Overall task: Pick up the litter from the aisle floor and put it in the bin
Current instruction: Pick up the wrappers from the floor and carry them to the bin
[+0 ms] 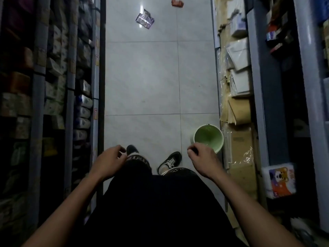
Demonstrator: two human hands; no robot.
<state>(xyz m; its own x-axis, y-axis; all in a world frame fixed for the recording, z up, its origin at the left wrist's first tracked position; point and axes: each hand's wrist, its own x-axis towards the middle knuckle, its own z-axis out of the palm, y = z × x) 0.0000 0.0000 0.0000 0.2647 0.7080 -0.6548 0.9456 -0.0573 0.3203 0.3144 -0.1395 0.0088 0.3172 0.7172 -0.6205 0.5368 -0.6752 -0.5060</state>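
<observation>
Walking up-frame to the wrapper [145, 20] comes first; left hand [108, 160] and right hand [203, 157] hang loosely curled, holding nothing, bin [218, 148] lower right.

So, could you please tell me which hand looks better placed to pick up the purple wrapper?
Left, marginally: the purple wrapper lies left of centre, nearer the left hand.

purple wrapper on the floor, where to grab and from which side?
Pinch the raised, crumpled edge at the far end of the purple wrapper, coming from above. The rest looks flat on the tile, leaving little to get fingers under. Both hands look free.
</observation>
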